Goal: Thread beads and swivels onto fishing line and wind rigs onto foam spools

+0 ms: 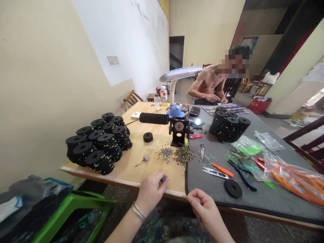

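My left hand (152, 189) is at the table's front edge, its fingers closed on a small dark grey piece (164, 178) that sticks up between thumb and forefinger. To the right, my right hand (201, 203) pinches thumb and forefinger together at the edge of the grey mat (210, 185); anything between them is too fine to make out. Ahead of my hands lie a pile of small brass-coloured pieces (184, 155) and a pile of grey and coloured beads (165, 152). Behind these stands a black clamp device (179, 130) with a ribbed black foam roll (154, 118).
Stacked black foam spools (95, 157) fill the left; more spools (231, 123) stand back right. Thread snips (215, 172), pliers (243, 175), a black foam disc (233, 188) and bagged orange strands (296, 179) lie right. A lamp (174, 109) and a seated person (210, 84) are beyond.
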Action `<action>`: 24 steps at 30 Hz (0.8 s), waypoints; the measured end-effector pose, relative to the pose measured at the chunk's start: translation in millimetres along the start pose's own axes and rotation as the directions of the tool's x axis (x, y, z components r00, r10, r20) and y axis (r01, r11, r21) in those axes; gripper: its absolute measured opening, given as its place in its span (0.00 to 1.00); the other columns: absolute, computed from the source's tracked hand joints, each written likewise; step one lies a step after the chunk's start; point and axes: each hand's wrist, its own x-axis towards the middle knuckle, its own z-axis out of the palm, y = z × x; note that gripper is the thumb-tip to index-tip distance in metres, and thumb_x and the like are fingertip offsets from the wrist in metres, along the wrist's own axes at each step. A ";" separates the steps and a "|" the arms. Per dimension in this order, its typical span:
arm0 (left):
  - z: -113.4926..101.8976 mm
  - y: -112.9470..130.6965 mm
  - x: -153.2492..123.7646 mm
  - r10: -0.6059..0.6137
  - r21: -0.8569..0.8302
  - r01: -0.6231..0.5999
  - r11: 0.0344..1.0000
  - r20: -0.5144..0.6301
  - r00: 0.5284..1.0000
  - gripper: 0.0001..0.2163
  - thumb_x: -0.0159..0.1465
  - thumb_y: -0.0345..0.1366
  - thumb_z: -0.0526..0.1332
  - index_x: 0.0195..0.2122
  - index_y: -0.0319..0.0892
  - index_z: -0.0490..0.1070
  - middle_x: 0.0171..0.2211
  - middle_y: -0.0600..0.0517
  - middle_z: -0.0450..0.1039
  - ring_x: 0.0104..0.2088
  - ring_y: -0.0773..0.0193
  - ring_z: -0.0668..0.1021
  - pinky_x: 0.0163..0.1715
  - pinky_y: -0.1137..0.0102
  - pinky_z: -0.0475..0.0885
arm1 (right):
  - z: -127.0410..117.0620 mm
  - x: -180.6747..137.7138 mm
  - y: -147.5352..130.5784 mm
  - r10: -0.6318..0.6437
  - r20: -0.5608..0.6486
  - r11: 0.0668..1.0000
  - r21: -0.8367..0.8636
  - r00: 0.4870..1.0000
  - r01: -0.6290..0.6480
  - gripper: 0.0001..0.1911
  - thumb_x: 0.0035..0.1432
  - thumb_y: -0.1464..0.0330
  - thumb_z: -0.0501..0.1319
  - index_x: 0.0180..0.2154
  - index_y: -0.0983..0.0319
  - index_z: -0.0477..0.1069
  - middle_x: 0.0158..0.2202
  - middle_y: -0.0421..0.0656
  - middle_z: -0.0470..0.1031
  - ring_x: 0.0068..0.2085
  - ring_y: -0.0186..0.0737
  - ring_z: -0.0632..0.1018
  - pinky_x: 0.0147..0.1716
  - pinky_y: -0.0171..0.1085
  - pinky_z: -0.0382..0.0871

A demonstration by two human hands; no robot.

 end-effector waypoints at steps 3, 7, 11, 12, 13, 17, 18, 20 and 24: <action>-6.9 -9.9 12.9 -0.012 0.190 0.011 0.982 0.004 1.000 0.06 0.61 0.30 0.56 0.33 0.43 0.73 0.34 0.50 0.75 0.36 0.59 0.75 0.34 0.69 0.65 | -3.1 4.3 6.2 -0.024 -0.042 0.999 0.026 0.999 0.025 0.27 0.43 0.43 0.62 0.25 0.61 0.64 0.11 0.27 0.50 0.14 0.25 0.51 0.14 0.28 0.42; -12.0 -14.2 20.2 -0.002 0.304 -0.001 0.953 0.011 1.000 0.04 0.59 0.33 0.61 0.36 0.44 0.72 0.37 0.49 0.75 0.40 0.57 0.75 0.38 0.67 0.67 | -6.3 7.3 10.1 -0.021 -0.047 0.999 0.044 0.999 0.023 0.25 0.46 0.45 0.62 0.27 0.61 0.67 0.14 0.33 0.64 0.13 0.26 0.57 0.11 0.27 0.46; -17.4 -10.5 29.1 0.020 0.302 -0.001 0.953 -0.060 0.998 0.06 0.61 0.35 0.60 0.38 0.43 0.73 0.38 0.48 0.76 0.41 0.55 0.75 0.42 0.64 0.67 | -8.6 7.0 4.1 -0.046 -0.037 0.994 0.099 0.998 0.050 0.23 0.46 0.49 0.65 0.28 0.63 0.71 0.35 0.47 0.77 0.25 0.35 0.74 0.16 0.29 0.63; -18.5 -8.8 33.5 0.022 0.293 0.000 0.956 -0.071 0.997 0.06 0.62 0.35 0.59 0.38 0.42 0.73 0.38 0.48 0.76 0.42 0.55 0.75 0.42 0.64 0.67 | -9.0 7.1 2.1 -0.059 -0.036 0.991 0.118 0.998 0.063 0.22 0.46 0.50 0.66 0.28 0.63 0.71 0.38 0.48 0.77 0.28 0.37 0.75 0.19 0.30 0.66; -18.9 -7.0 38.8 0.022 0.286 0.000 0.958 -0.075 0.997 0.06 0.63 0.34 0.58 0.38 0.43 0.73 0.37 0.48 0.76 0.41 0.56 0.75 0.42 0.65 0.67 | -9.3 7.3 0.4 -0.067 -0.031 0.988 0.134 0.997 0.071 0.21 0.46 0.50 0.66 0.27 0.63 0.72 0.39 0.48 0.77 0.30 0.38 0.76 0.22 0.31 0.67; -13.2 -1.1 66.2 -0.005 0.288 0.021 0.957 -0.059 0.998 0.06 0.63 0.31 0.57 0.34 0.43 0.74 0.35 0.50 0.76 0.39 0.60 0.75 0.40 0.68 0.67 | -11.1 10.2 -1.2 -0.044 -0.039 0.989 0.137 0.998 0.049 0.22 0.45 0.50 0.67 0.27 0.63 0.69 0.21 0.38 0.70 0.19 0.29 0.66 0.16 0.27 0.57; -10.2 -0.3 73.2 -0.026 0.296 0.042 0.954 -0.059 0.998 0.06 0.62 0.30 0.57 0.33 0.43 0.74 0.35 0.49 0.76 0.40 0.60 0.75 0.40 0.68 0.67 | -11.9 11.2 -0.4 -0.033 -0.053 0.991 0.126 0.998 0.040 0.23 0.45 0.49 0.67 0.27 0.63 0.68 0.18 0.35 0.66 0.17 0.26 0.62 0.15 0.26 0.52; -3.6 0.4 85.3 -0.083 0.319 0.099 0.943 -0.063 0.995 0.06 0.61 0.30 0.57 0.32 0.42 0.74 0.34 0.47 0.76 0.39 0.58 0.75 0.39 0.67 0.68 | -13.7 12.9 1.8 -0.024 -0.078 0.994 0.105 0.997 0.032 0.25 0.44 0.47 0.66 0.26 0.62 0.67 0.15 0.31 0.59 0.16 0.24 0.55 0.14 0.26 0.44; 7.2 0.5 100.5 -0.183 0.365 0.193 0.911 -0.062 0.981 0.07 0.61 0.34 0.58 0.32 0.41 0.75 0.35 0.44 0.77 0.39 0.55 0.77 0.38 0.65 0.68 | -16.2 15.1 5.6 -0.025 -0.073 0.996 0.088 0.997 0.032 0.26 0.43 0.45 0.65 0.25 0.62 0.66 0.14 0.29 0.53 0.16 0.24 0.51 0.14 0.28 0.40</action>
